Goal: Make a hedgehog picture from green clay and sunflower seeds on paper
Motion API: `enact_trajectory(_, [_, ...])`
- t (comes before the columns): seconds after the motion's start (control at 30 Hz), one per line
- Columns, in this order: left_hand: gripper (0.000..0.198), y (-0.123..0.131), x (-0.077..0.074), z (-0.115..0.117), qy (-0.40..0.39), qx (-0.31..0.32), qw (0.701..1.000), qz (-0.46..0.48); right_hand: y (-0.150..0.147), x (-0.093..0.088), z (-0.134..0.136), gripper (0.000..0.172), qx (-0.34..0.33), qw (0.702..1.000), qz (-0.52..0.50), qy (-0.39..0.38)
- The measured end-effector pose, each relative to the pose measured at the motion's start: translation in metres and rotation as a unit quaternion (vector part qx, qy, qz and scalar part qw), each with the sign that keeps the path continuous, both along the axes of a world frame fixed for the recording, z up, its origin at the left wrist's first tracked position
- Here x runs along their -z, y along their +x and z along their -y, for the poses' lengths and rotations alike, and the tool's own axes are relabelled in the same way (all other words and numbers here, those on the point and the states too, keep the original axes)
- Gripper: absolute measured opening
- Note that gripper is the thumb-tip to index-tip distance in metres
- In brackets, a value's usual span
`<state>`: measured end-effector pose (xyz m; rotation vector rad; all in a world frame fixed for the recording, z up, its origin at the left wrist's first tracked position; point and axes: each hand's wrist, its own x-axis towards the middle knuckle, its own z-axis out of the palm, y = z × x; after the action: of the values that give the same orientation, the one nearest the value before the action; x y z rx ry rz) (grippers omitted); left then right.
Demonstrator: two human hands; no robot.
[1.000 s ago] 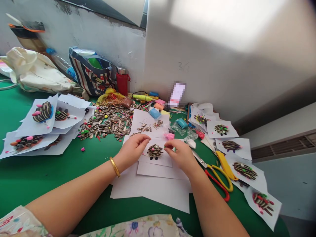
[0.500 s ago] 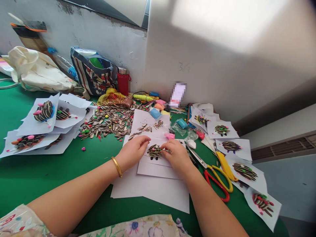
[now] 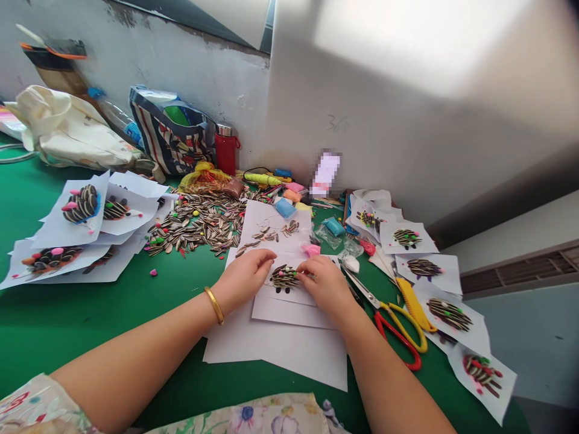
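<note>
A hedgehog picture (image 3: 284, 278) made of striped sunflower seeds, with pink and green dots and two black feet, lies on a small white sheet (image 3: 298, 295) between my hands. My left hand (image 3: 246, 274), with a gold bangle at the wrist, rests at the sheet's left edge, its fingers loosely stretched and holding nothing visible. At the hedgehog's right side, my right hand (image 3: 323, 283) pinches a small green clay ball (image 3: 295, 275) between thumb and fingertips, touching the seeds. More white paper (image 3: 289, 349) lies underneath.
Loose sunflower seeds (image 3: 203, 220) are heaped behind my left hand. Scissors (image 3: 398, 325) and a yellow utility knife (image 3: 412, 302) lie right of my right arm. Finished seed pictures (image 3: 447, 313) line the right; others (image 3: 81, 208) are stacked left. Clay packets (image 3: 284, 208) and a red flask (image 3: 226, 150) stand behind.
Almost nothing differs. My right fingertips have shifted very slightly at the hedgehog's right side; my left hand stays where it was.
</note>
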<state>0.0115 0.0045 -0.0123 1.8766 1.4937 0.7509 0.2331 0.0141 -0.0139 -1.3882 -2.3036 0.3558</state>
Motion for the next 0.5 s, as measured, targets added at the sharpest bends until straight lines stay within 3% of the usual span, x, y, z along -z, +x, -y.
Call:
enact_trajectory(0.23, [0.033, 0.0, -0.001, 0.0, 0.008, 0.0, 1.0, 0.001, 0.008, -0.006, -0.003, 0.009, 0.005, 1.0, -0.017, -0.004])
enact_trajectory(0.4, [0.032, -0.001, 0.0, 0.0, 0.016, -0.005, 1.0, 0.004, 0.034, -0.022, -0.009, 0.022, 0.113, 0.993, -0.036, 0.021])
enact_trajectory(0.5, [0.031, 0.0, -0.001, 0.0, 0.026, -0.01, 1.0, 0.005, 0.039, -0.024, -0.009, 0.02, 0.115, 0.993, 0.014, -0.005])
